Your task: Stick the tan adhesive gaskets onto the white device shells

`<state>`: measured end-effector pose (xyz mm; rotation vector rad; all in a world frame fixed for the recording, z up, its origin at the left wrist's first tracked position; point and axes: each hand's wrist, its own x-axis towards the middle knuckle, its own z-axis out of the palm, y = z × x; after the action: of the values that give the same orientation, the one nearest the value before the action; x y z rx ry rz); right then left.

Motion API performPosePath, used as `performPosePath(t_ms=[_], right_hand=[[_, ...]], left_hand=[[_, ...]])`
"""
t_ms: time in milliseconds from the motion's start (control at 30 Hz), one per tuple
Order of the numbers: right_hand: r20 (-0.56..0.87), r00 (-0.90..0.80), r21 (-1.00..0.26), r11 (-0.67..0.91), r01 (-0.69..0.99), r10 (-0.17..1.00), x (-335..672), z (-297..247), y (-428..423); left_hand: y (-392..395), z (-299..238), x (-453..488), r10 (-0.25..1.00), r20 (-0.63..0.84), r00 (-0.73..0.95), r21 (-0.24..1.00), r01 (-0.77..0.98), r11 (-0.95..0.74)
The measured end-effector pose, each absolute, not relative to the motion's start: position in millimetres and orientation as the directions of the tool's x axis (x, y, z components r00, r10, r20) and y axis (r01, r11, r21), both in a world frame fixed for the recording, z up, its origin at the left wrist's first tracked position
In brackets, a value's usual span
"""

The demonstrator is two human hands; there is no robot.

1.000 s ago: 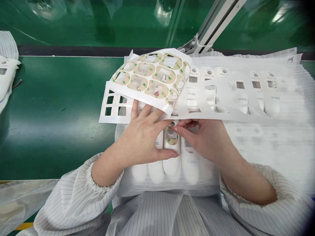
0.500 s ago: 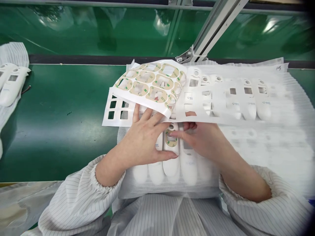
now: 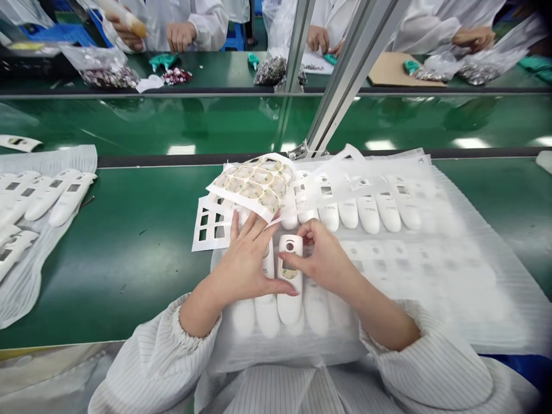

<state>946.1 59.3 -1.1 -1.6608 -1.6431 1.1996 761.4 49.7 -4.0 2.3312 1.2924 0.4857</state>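
Observation:
A white plastic device housing (image 3: 290, 307) lies upright in front of me, with a round hole, a dark window and a tan oval adhesive sticker (image 3: 288, 272) around the window. My right hand (image 3: 321, 253) grips its upper right edge, the thumb across the sticker. Fingers spread, my left hand (image 3: 248, 261) rests to its left, thumb lying on the housing. The left fingertips reach the edge of a sheet of tan oval stickers (image 3: 259, 183). Beneath that sheet lies a white sheet with square cut-outs (image 3: 197, 240). More housings, partly hidden, sit under and beside my hands.
A row of white housings (image 3: 370, 215) lies on translucent foam wrap (image 3: 457, 299) to the right. More housings (image 3: 71, 198) rest on foam at left. A metal post (image 3: 345, 80) rises behind. Across the green bench, co-workers' hands (image 3: 181, 35) work near bags of small parts (image 3: 106, 68).
The view has tilted up, bringing the co-workers into sight. My right hand now grips the housing's upper edge, and the white cut-out sheet no longer covers the row at right.

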Motion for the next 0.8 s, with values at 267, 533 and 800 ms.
performPosePath(t_ms=[267,533,800], right_hand=[[-0.279,-0.433,-0.959,-0.274,0.075,0.857,949.6,7.4,44.7],[-0.238,-0.520,-0.914,-0.370,-0.165,0.820,947.5,1.6,42.0],[-0.209,-0.322,-0.933,-0.287,-0.216,0.923,966.8,10.3,49.3]], left_hand=[[47.3,-2.0,761.4,0.878,0.166,0.450,0.480,0.741,-0.470],[27.7,19.3,773.9,0.898,0.185,0.400,0.394,0.807,-0.441],[16.1,40.9,758.7,0.917,0.296,0.266,0.424,0.824,-0.376]])
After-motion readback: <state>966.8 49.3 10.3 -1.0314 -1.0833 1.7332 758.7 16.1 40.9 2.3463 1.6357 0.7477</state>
